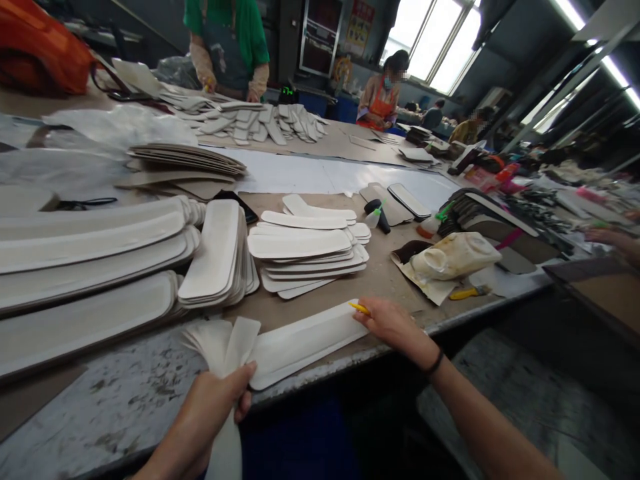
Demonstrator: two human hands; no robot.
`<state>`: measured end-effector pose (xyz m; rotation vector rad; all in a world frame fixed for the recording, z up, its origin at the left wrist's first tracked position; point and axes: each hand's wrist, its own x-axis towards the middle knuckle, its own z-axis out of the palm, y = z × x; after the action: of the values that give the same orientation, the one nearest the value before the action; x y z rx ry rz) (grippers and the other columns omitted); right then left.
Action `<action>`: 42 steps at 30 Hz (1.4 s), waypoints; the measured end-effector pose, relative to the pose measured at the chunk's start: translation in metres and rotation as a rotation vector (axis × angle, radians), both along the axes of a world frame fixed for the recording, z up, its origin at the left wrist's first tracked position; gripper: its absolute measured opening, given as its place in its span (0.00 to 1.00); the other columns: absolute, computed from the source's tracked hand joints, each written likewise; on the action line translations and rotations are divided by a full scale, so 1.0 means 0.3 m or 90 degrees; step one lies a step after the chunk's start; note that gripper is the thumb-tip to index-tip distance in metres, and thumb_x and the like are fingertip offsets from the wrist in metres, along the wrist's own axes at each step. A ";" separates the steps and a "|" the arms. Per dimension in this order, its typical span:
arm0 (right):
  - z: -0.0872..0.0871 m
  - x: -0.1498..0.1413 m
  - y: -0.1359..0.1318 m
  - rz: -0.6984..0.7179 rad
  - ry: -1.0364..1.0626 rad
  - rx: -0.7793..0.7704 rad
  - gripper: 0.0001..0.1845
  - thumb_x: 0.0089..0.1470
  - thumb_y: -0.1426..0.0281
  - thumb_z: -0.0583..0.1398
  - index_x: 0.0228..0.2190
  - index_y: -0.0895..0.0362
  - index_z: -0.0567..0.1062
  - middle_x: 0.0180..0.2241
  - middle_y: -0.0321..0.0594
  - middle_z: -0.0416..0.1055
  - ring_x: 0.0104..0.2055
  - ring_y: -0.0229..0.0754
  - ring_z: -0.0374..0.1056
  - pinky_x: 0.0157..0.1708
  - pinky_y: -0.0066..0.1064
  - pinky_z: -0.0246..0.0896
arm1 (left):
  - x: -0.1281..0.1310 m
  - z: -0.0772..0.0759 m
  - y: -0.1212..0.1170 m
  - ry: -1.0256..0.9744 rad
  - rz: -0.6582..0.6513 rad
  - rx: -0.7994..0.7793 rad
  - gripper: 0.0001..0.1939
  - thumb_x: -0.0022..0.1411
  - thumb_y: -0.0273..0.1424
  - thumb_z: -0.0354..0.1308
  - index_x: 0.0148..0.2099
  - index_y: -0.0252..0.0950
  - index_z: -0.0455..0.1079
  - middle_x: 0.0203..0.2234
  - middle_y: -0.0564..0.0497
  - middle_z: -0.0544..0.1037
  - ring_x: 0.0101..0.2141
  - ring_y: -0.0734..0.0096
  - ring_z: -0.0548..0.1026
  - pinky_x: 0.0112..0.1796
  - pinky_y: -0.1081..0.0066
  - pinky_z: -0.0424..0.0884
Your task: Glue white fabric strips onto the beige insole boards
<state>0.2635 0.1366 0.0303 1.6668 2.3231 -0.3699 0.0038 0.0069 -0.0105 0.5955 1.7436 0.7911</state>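
My left hand (213, 410) is closed around a bundle of thin white strips (217, 343), fanned out above the fist and hanging below it past the table edge. My right hand (395, 327) grips a slim yellow pointed tool (359, 308), its exact kind unclear, over the far end of a long white panel (305, 343). That panel lies flat along the front edge of the table, its near end close to my left fingers. Behind it sit a stack of white rounded pieces (305, 245) and a leaning stack of white panels (213, 253).
Long white panels (90, 293) are piled at the left. Right of centre lie a stained cream pouch (455, 257), a yellow-handled brush (465, 293) and a small green-tipped bottle (373, 217). Across the table, a person in green (227, 40) stands behind heaped grey-white pieces (255, 123).
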 end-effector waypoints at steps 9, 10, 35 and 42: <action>-0.027 -0.039 0.010 0.029 -0.056 0.021 0.11 0.59 0.65 0.53 0.36 0.56 0.73 0.38 0.46 0.75 0.41 0.45 0.70 0.36 0.30 0.58 | 0.002 -0.002 0.003 0.001 -0.001 -0.032 0.26 0.44 0.48 0.60 0.07 0.37 0.63 0.05 0.49 0.64 0.16 0.67 0.63 0.27 0.67 0.57; -0.030 -0.038 0.011 0.034 -0.057 0.022 0.11 0.59 0.65 0.53 0.37 0.56 0.73 0.38 0.46 0.75 0.41 0.45 0.70 0.36 0.30 0.58 | 0.003 -0.002 0.003 -0.002 0.004 -0.033 0.25 0.44 0.48 0.61 0.07 0.37 0.63 0.05 0.49 0.64 0.16 0.68 0.62 0.27 0.68 0.57; -0.050 -0.029 0.017 0.059 -0.057 0.025 0.10 0.59 0.66 0.54 0.35 0.57 0.72 0.37 0.44 0.75 0.42 0.44 0.70 0.38 0.28 0.57 | 0.008 0.009 0.003 0.010 -0.027 -0.021 0.25 0.48 0.47 0.57 0.08 0.38 0.63 0.07 0.50 0.66 0.15 0.69 0.63 0.26 0.67 0.58; -0.046 -0.033 0.020 0.061 -0.052 0.017 0.10 0.59 0.68 0.53 0.35 0.58 0.72 0.37 0.46 0.75 0.41 0.46 0.70 0.37 0.30 0.57 | 0.016 0.019 0.007 -0.045 0.014 -0.014 0.24 0.44 0.48 0.60 0.09 0.38 0.61 0.07 0.50 0.66 0.14 0.72 0.61 0.23 0.69 0.58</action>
<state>0.2535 0.1426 0.0165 1.5458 2.3468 -0.2478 0.0087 0.0090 -0.0047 0.5287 1.6937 0.7980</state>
